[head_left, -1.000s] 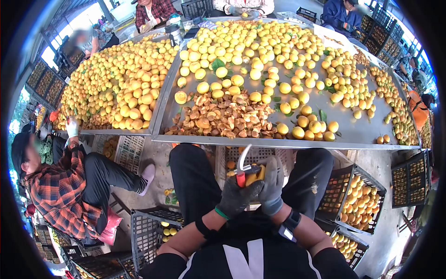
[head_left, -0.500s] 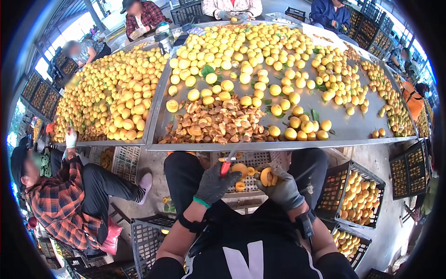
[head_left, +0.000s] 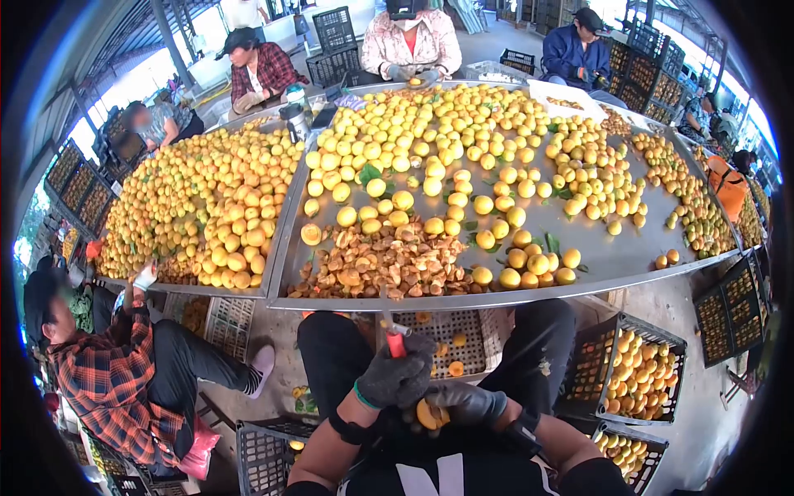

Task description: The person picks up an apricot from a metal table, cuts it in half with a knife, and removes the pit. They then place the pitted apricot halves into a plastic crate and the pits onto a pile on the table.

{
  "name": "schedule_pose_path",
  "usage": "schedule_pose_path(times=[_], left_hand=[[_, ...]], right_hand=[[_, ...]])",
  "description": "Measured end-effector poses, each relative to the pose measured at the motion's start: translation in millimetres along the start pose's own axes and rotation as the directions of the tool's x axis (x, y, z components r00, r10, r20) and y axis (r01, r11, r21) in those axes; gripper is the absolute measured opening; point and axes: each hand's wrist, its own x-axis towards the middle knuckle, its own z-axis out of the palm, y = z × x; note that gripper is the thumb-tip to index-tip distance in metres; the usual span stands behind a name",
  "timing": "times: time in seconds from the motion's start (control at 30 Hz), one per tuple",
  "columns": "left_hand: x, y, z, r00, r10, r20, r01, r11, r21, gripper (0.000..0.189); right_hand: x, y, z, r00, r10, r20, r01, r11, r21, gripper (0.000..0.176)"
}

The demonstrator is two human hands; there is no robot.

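Observation:
My left hand (head_left: 395, 376), in a dark glove with a green cuff, is closed round the red handle of a small knife (head_left: 395, 342), its blade pointing up toward the table edge. My right hand (head_left: 473, 403), in a grey glove, is shut on a cut orange apricot (head_left: 432, 415) low over my lap. Both hands meet there; the fingers partly hide the fruit. Beyond them, between my knees, a pale perforated crate (head_left: 471, 331) holds several apricot pieces (head_left: 456, 369). A heap of brown pits and scraps (head_left: 397, 260) lies at the table's near edge.
Whole apricots (head_left: 389, 136) cover much of the metal table (head_left: 579, 256), which has a raised rim. Black crates of apricots (head_left: 637, 372) stand at my right, another black crate (head_left: 269, 455) at my left. A person in a plaid shirt (head_left: 107, 372) sits left; others sit across.
My hands have come together and moved down toward my lap. The apricot half seen by the knife hand is no longer visible there. The view has tilted up, showing more of the far side.

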Motion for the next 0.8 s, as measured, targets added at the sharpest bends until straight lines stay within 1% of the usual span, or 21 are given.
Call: schedule_pose_path(times=[0.03, 0.1, 0.13, 0.2, 0.23, 0.27, 0.3, 0.33, 0.37, 0.4, 0.43, 0.5, 0.53, 0.6, 0.63, 0.67, 0.7, 0.73, 0.77, 0.8], left_hand=[[-1.3, 2.3, -2.8, 1.0, -0.001, 0.009, 0.001, 1.0, 0.005, 0.021], [-4.5, 6.3, -7.9, 0.992, -0.101, 0.081, 0.083, 0.977, 0.198, 0.022], [-3.6, 7.7, -7.6, 0.99, -0.106, 0.088, 0.086, 0.976, 0.2, 0.022], [-0.3, 9.4, -5.4, 0.966, -0.008, 0.258, -0.02, 0.994, 0.103, 0.017], [-0.2, 8.6, -4.2, 0.963, 0.017, 0.269, -0.015, 1.0, -0.007, 0.018], [0.0, 7.1, -3.8, 0.961, 0.011, 0.276, -0.01, 1.0, -0.004, 0.018], [0.0, 5.6, -3.4, 0.966, 0.043, 0.254, -0.024, 0.997, -0.077, 0.019], [-0.1, 4.6, -3.1, 0.97, 0.075, 0.23, -0.041, 0.988, -0.148, 0.02], [0.8, 2.8, -6.3, 0.969, 0.074, 0.236, -0.041, 0.989, -0.143, 0.02], [1.8, -0.7, -12.2, 0.965, 0.042, 0.261, -0.003, 0.989, -0.149, 0.021], [2.4, -1.8, -12.8, 0.959, 0.01, 0.284, 0.036, 0.987, -0.154, 0.022], [1.0, -3.6, -11.7, 0.958, 0.034, 0.284, 0.01, 0.988, -0.155, 0.022], [1.2, -3.0, -10.5, 0.957, 0.064, 0.283, -0.02, 0.987, -0.157, 0.023], [0.2, -2.8, -13.7, 0.956, 0.07, 0.285, -0.026, 0.987, -0.156, 0.022], [0.5, -2.9, -14.6, 0.954, 0.075, 0.289, -0.03, 0.987, -0.157, 0.022], [2.4, 0.3, -1.6, 0.954, 0.074, 0.29, -0.029, 0.987, -0.157, 0.022], [5.1, 2.8, 14.4, 0.96, 0.13, 0.248, -0.109, 0.99, -0.094, 0.022], [6.3, 3.6, 25.0, 0.96, 0.189, 0.206, -0.187, 0.982, -0.029, 0.023], [7.1, 0.5, 22.7, 0.962, 0.187, 0.199, -0.185, 0.982, -0.028, 0.023], [9.6, -2.9, 17.5, 0.973, 0.208, 0.102, -0.215, 0.974, 0.067, 0.025]], right_hand=[[1.1, 3.5, -0.2, 1.0, -0.008, -0.002, 0.007, 1.0, -0.007, 0.044], [0.3, 13.8, -1.5, 1.0, -0.024, -0.002, 0.024, 0.991, 0.129, 0.044], [-0.7, 11.7, 0.1, 1.0, -0.03, -0.007, 0.031, 0.992, 0.126, 0.044], [-3.3, 5.9, 3.3, 0.996, -0.005, -0.085, 0.007, 1.0, 0.027, 0.048], [-1.7, 9.2, 0.8, 0.996, -0.012, -0.09, 0.015, 1.0, 0.025, 0.048], [2.1, 15.3, -4.1, 0.988, -0.046, -0.147, 0.027, 0.991, -0.129, 0.045], [4.9, 17.4, -6.7, 0.976, -0.087, -0.197, 0.029, 0.959, -0.281, 0.042], [5.1, 14.4, -2.7, 0.976, -0.095, -0.197, 0.035, 0.957, -0.287, 0.042], [4.3, 10.7, 4.8, 0.987, -0.059, -0.151, 0.028, 0.979, -0.201, 0.039], [3.2, 8.5, 10.9, 0.995, -0.024, -0.1, 0.013, 0.994, -0.111, 0.036], [3.0, 5.8, 14.0, 0.995, -0.027, -0.1, 0.015, 0.994, -0.112, 0.036], [2.9, 0.3, 17.2, 0.984, -0.07, -0.162, 0.029, 0.969, -0.245, 0.036], [2.9, 2.3, 15.9, 0.984, -0.072, -0.16, 0.031, 0.968, -0.248, 0.036], [3.1, 10.8, 13.1, 0.978, -0.11, -0.176, 0.078, 0.981, -0.179, 0.032], [1.2, 4.8, 17.7, 0.978, -0.112, -0.176, 0.08, 0.98, -0.181, 0.032], [-2.1, -5.2, 26.5, 0.969, -0.089, -0.229, 0.032, 0.97, -0.241, 0.032], [-3.8, -10.4, 31.3, 0.957, -0.068, -0.282, -0.02, 0.954, -0.298, 0.032], [-3.7, -7.4, 28.9, 0.958, -0.065, -0.278, -0.021, 0.955, -0.295, 0.032], [-3.2, -1.5, 24.0, 0.956, -0.102, -0.274, 0.012, 0.95, -0.311, 0.032], [-2.2, 2.7, 19.5, 0.953, -0.139, -0.271, 0.044, 0.943, -0.328, 0.033]])
